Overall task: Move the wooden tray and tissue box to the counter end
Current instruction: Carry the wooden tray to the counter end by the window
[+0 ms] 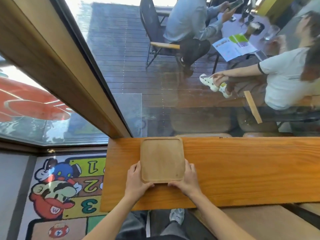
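A pale square wooden tray [162, 158] lies flat on the orange-brown wooden counter [242, 167], close to the counter's left end and against the window. My left hand [137, 181] grips the tray's near left corner and side. My right hand [186, 179] grips its near right corner and side. The tray holds nothing. No tissue box is in view.
A large window [173, 92] rises right behind the counter, with a wooden frame post [72, 84] at the left. Beyond the glass two people sit at a table on a deck. A cartoon rug [65, 196] covers the floor left of the counter. A wooden bench [259, 222] stands at the lower right.
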